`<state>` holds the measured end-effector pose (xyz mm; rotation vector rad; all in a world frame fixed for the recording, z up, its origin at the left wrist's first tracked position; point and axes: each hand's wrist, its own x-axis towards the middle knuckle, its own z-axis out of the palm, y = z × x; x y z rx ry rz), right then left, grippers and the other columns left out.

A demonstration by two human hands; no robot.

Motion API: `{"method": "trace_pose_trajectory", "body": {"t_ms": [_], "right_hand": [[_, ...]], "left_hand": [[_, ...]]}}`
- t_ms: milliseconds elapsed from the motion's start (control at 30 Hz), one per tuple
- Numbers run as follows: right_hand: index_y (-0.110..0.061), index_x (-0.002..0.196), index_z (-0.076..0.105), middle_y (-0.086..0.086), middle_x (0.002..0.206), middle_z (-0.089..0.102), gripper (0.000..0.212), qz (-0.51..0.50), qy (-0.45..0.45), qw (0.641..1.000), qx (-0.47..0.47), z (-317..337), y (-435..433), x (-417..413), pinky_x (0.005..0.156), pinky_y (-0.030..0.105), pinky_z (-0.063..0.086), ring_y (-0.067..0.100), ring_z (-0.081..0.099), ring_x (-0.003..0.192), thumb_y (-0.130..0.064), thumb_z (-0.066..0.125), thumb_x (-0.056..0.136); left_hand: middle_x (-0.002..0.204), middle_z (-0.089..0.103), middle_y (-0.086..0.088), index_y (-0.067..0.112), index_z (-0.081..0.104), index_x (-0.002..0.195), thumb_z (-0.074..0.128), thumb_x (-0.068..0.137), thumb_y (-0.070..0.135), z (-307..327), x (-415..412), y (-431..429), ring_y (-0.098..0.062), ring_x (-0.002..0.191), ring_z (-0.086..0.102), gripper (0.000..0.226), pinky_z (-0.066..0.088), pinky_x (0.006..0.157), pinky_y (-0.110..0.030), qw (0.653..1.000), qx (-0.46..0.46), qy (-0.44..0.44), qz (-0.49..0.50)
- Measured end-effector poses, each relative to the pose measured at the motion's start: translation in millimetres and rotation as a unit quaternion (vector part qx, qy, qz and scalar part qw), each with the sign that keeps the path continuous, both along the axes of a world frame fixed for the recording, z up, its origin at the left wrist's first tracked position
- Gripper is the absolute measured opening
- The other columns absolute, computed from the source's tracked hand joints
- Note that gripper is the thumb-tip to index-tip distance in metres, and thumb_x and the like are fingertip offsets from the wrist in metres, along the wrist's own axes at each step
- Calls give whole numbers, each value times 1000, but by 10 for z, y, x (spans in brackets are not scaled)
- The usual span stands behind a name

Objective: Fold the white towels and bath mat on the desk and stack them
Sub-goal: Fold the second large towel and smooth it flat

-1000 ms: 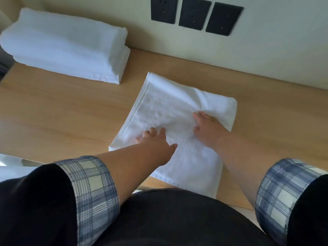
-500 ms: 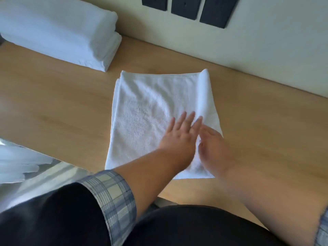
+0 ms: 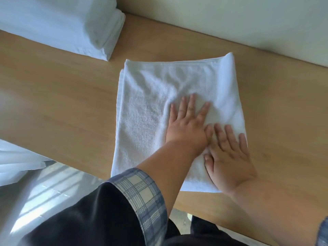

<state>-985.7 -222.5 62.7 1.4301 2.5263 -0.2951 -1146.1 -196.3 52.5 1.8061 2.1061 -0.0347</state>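
Head view: left hand (image 3: 186,128) and right hand (image 3: 229,157) lie flat on towel (image 3: 150,103), grips open and empty, likely smoothing the fold.

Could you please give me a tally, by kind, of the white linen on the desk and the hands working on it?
Single folded towel: 1
Towel stack: 1, layers too blurred to count
Hands: 2, left hand and right hand, both flat on the single towel
Total: 4

Nubby white terry-cloth towel (image 3: 150,107) on smooth matt wood desk (image 3: 58,89)
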Motion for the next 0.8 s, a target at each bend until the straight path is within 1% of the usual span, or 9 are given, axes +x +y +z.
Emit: {"method": "trace_pose_trajectory", "body": {"t_ms": [133, 267, 400, 467, 500, 567, 600, 700, 800], "right_hand": [[-24, 157, 29, 8, 165, 21, 64, 16, 23, 999, 26, -53, -17, 38, 122, 57, 13, 31, 12, 154, -42, 34, 96], [-25, 157, 26, 8, 166, 19, 63, 25, 19, 999, 29, -117, -17, 48, 121, 58, 12, 29, 8, 154, -41, 32, 97], [-26, 157, 21, 8, 166, 17, 63, 25, 32, 999, 37, -128, -17, 50, 121, 59, 13, 29, 7, 154, -42, 30, 97], [-24, 157, 24, 10, 166, 19, 62, 29, 41, 998, 47, -129, -18, 61, 121, 59, 13, 31, 10, 154, -41, 30, 97], [-23, 156, 26, 10, 165, 20, 62, 30, 41, 997, 52, -130, -11, 58, 121, 60, 14, 32, 11, 154, -41, 31, 97], [-22, 156, 29, 11, 164, 23, 62, 27, 43, 997, 56, -139, -5, 63, 121, 60, 14, 33, 14, 153, -40, 32, 97], [-22, 156, 29, 11, 164, 24, 63, 27, 44, 997, 55, -146, -10, 64, 121, 60, 14, 33, 15, 153, -40, 32, 96], [-23, 157, 28, 10, 165, 22, 63, 33, 41, 997, 51, -167, -4, 74, 121, 59, 12, 31, 10, 154, -43, 31, 97], [-24, 158, 24, 8, 167, 16, 63, 33, 44, 997, 48, -174, -1, 86, 122, 58, 10, 30, 5, 155, -43, 30, 98]], "left_hand": [[167, -15, -6, 40, 0, 158, 17, 92, 61, -45, -651, 206, -28, 153, -17, 71, -17, 119, -51, 991, 25, 22, 132], [169, -6, -8, 35, 4, 160, 18, 92, 56, -92, -1255, 155, -31, 154, -6, 73, -4, 121, -55, 963, 26, 45, 264], [168, -9, -13, 22, -3, 161, 22, 99, 42, -29, -1446, 134, -33, 154, -8, 69, -4, 123, -56, 926, 3, 37, 375], [167, -12, -14, 18, -8, 160, 29, 101, 25, 59, -1198, 184, -34, 153, -11, 70, -7, 122, -55, 941, 62, 65, 326], [167, -11, -14, 18, -8, 159, 32, 99, 20, 104, -966, 192, -34, 154, -10, 72, -8, 122, -52, 960, 105, 50, 253], [168, -7, -11, 21, -1, 160, 35, 97, 26, 138, -416, 105, -30, 154, -8, 72, -8, 122, -50, 988, 138, -13, 73], [168, -9, -7, 25, 2, 160, 31, 98, 36, 132, -230, 17, -26, 154, -12, 69, -8, 123, -49, 994, 103, -38, 22], [167, -16, 1, 33, 0, 160, 20, 97, 56, 7, -368, -263, -17, 151, -22, 70, -12, 123, -46, 999, 8, -28, 40], [168, -9, 1, 31, 4, 160, 21, 99, 58, -15, -945, -544, -17, 153, -15, 69, -10, 124, -42, 995, 32, 32, 84]]}}
